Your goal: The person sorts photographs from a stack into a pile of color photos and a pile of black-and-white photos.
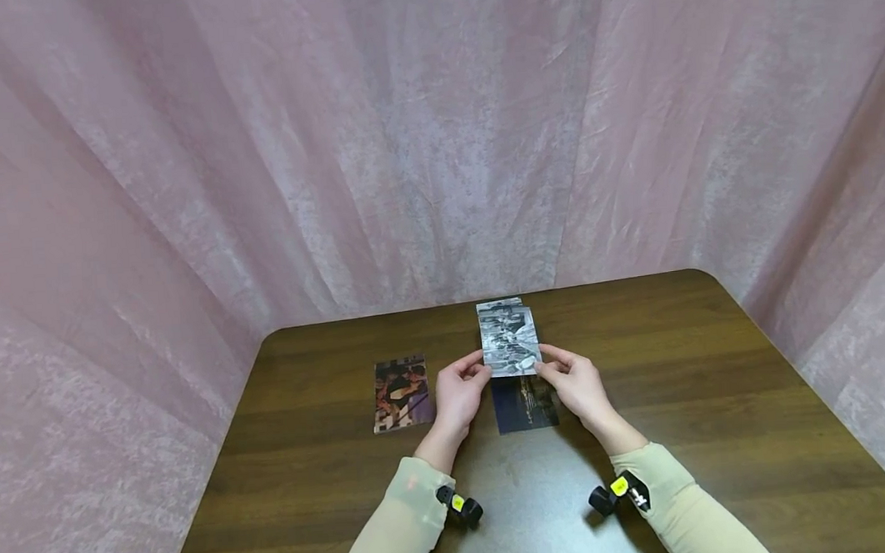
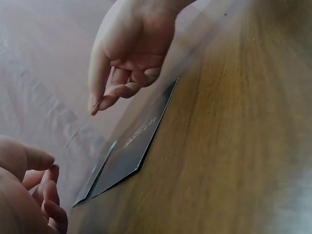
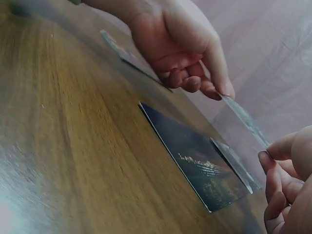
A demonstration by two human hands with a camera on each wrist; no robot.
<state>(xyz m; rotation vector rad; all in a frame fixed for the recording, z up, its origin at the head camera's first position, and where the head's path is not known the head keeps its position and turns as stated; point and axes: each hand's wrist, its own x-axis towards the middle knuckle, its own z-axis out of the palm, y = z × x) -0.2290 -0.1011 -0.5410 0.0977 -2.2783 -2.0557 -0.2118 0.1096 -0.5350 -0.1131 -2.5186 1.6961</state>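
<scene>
Both hands hold one black-and-white picture card [image 1: 509,342] by its near corners, raised above the table. My left hand [image 1: 459,392] pinches its left side between thumb and fingers, and my right hand [image 1: 579,386] pinches the right side. Below it lies a dark blue card [image 1: 524,406] showing a lit-up scene; the right wrist view shows that dark card [image 3: 190,161] flat on the wood. Another grey card [image 1: 498,304] peeks out behind the held one, and the grey card's edge [image 3: 236,165] overlaps the dark card in the right wrist view.
A colourful card [image 1: 402,394] in orange and purple lies on the table left of my left hand. The brown wooden table [image 1: 289,502] has rounded far corners. Pink curtains [image 1: 435,143] hang close behind its far edge and along the sides.
</scene>
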